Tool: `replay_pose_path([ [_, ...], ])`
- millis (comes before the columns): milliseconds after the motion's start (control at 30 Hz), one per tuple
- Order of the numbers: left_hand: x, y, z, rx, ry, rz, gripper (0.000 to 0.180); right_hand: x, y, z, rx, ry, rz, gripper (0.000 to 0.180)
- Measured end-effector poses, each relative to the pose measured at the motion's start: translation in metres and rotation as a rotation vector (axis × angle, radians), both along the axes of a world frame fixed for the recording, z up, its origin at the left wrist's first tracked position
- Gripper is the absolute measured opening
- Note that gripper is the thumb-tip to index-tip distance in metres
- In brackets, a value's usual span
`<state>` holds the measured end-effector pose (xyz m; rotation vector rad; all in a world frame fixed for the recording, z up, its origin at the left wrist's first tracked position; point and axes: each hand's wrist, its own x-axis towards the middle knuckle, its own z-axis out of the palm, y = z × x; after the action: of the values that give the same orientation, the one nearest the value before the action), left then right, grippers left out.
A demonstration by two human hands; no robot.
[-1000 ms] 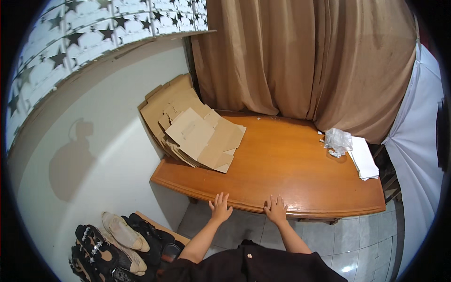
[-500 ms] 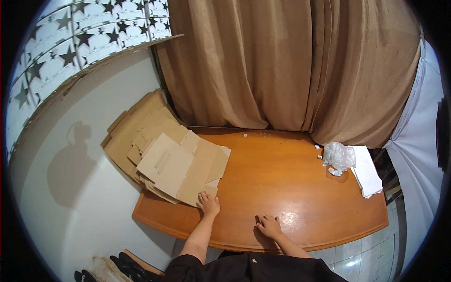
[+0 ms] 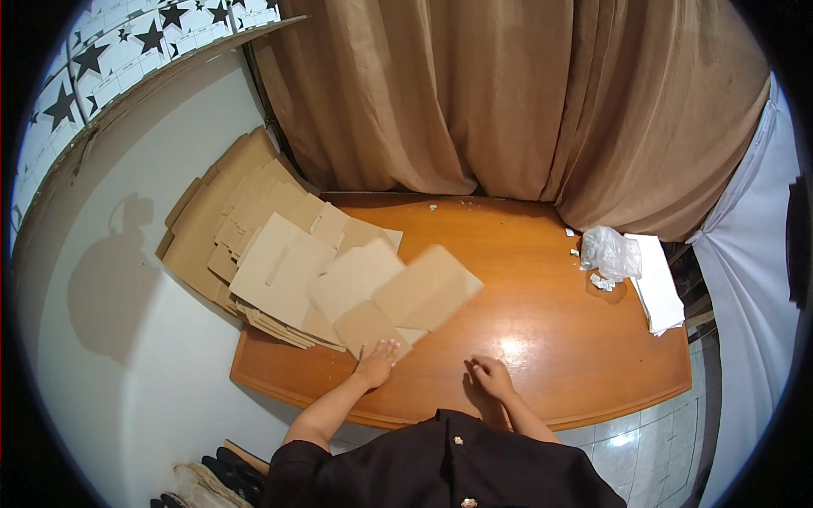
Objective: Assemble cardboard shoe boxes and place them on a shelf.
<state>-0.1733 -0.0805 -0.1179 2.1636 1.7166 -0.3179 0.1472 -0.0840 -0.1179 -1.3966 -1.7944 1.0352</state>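
Note:
My left hand [image 3: 378, 364] is on the near corner of a flattened cardboard box [image 3: 428, 288], with its fingers over the top face; the thumb does not show. That box is blurred by motion and lies slantwise, partly over a stack of flattened cardboard boxes [image 3: 284, 262] and partly over the bare tabletop. A smaller flap [image 3: 366, 328] of it reaches toward my fingers. Farther right, my right hand [image 3: 491, 375] is just above the near part of the table, its fingers loosely bent and somewhat apart, holding nothing.
The brown wooden table [image 3: 542, 288] has a curved front edge. At its right are a clear plastic bag [image 3: 610, 252], small white scraps [image 3: 601, 282] and white paper sheets [image 3: 654, 284]. Brown curtains [image 3: 491, 93] hang behind. A white wall [image 3: 127, 212] borders the left side, with shoes [image 3: 229, 474] low down.
The top flattened box has slid and turned rightward from the stack, with my left hand at its near corner. My right hand has curled its fingers more. The view has shifted slightly.

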Motion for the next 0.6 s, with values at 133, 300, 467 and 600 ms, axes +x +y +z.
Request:
replay_pose_path([
  [133,0.001,-0.014,-0.012,-0.006,-0.132,-0.396,0.05,0.011,-0.006,-0.005,0.273,-0.301,-0.406,0.045],
  [300,0.046,-0.004,-0.02,0.027,-0.27,-0.41,0.051,0.035,-0.01,-0.005,-0.138,-0.667,-0.316,0.053],
  [467,0.073,-0.013,-0.024,0.157,-0.248,-0.298,0.056,0.065,-0.003,-0.011,-0.046,-0.589,-0.271,0.054],
  [600,0.077,-0.014,-0.031,0.232,-0.264,-0.238,0.057,0.075,-0.018,-0.002,0.075,-0.485,-0.336,0.055],
])
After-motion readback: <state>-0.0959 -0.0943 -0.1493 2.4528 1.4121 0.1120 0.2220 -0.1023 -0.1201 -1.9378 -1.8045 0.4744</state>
